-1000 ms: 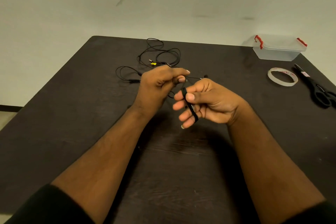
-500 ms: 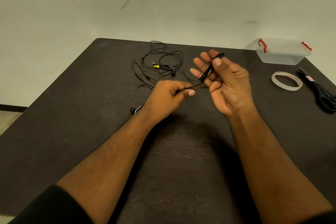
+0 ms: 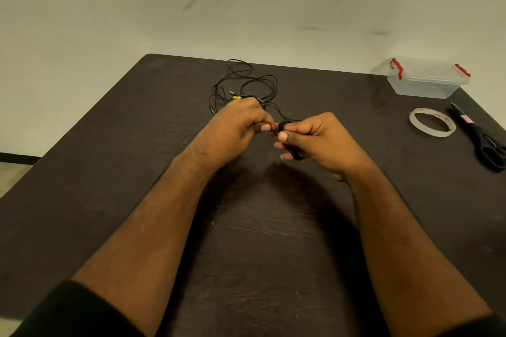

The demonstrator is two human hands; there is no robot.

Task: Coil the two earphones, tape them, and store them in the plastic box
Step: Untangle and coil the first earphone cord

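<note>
While the right hand [image 3: 315, 139] grips a black earphone coil [image 3: 291, 149] wound around its fingers, the left hand [image 3: 241, 126] pinches the cord just beside it, above the table [image 3: 109, 172].

Head cam, looks fwd/down, close over hands [image 3: 273, 134], table [image 3: 137, 172].

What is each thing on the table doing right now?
Black earphone cord coil: wound around right fingers.
Loose black earphone wires: tangled, uncoiled on table.
Clear plastic box with red latches: lid on.
Clear tape roll: lying flat, untouched.
Black scissors: closed, lying flat.
Left hand: pinching cord.
Right hand: gripping coil.
</note>
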